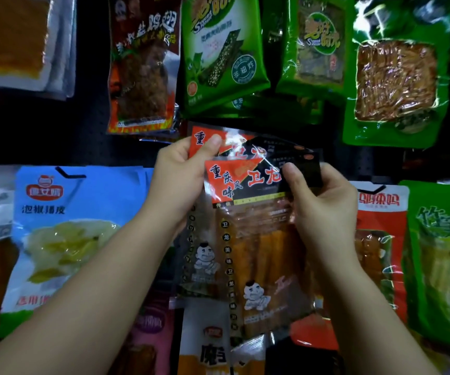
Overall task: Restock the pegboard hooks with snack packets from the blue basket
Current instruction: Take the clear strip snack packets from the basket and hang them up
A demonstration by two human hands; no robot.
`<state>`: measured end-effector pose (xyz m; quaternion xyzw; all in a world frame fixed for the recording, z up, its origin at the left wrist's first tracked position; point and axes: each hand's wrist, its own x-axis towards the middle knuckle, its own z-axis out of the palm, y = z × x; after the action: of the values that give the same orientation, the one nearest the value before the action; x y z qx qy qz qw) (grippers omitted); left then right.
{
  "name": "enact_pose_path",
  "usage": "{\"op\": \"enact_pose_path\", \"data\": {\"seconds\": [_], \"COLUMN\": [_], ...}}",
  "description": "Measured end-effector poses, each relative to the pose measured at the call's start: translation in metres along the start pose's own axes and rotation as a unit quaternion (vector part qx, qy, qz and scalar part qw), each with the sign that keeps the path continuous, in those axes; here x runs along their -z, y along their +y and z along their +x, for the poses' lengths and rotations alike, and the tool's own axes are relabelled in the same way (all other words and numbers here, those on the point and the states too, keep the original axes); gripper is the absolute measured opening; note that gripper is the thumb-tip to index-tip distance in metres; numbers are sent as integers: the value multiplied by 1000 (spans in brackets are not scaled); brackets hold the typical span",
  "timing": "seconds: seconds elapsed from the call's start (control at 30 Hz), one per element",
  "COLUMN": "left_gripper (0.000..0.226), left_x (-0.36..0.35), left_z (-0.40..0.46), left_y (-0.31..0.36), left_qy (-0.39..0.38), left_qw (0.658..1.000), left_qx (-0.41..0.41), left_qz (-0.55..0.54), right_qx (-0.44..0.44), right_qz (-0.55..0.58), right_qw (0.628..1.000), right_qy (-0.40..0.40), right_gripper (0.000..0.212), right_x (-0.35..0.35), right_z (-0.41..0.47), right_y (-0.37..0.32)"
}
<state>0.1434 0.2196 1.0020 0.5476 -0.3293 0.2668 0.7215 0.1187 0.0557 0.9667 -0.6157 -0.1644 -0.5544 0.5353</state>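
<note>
Two matching snack packets with red-and-black headers and orange strips inside are held up before the dark pegboard [91,131]. My left hand [183,169] pinches the top left corner of the rear packet [248,147], thumb on its red header. My right hand [321,201] grips the right edge of the front packet [261,239], which overlaps the rear one and hangs lower. The hook behind them is hidden. The blue basket is out of view.
Hanging packets crowd the board: a brown chicken-wing packet [142,63], green seaweed packets [221,50], a green packet [397,77] at upper right, a blue packet [64,234] at left, red [378,239] and green [445,261] ones at right.
</note>
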Motion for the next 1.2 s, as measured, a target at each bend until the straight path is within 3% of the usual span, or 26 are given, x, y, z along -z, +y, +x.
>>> {"op": "enact_pose_path", "data": {"seconds": [0.53, 0.97, 1.13, 1.2], "left_gripper": [19, 15, 41, 38], "left_x": [1, 21, 20, 17], "left_z": [28, 43, 55, 59], "left_y": [-2, -47, -65, -73], "left_qy": [-13, -44, -22, -5], "left_qw": [999, 993, 983, 982], "left_qx": [-15, 87, 167, 178], "left_qz": [37, 59, 68, 66], "right_qx": [-12, -78, -106, -114], "right_qz": [-33, -63, -86, -98], "right_qw": [998, 994, 989, 988], "right_qy": [53, 54, 49, 47], "right_gripper": [36, 22, 17, 18], "right_x": [-6, -21, -29, -32], "right_z": [3, -11, -5, -2], "right_y": [-8, 19, 42, 52]}}
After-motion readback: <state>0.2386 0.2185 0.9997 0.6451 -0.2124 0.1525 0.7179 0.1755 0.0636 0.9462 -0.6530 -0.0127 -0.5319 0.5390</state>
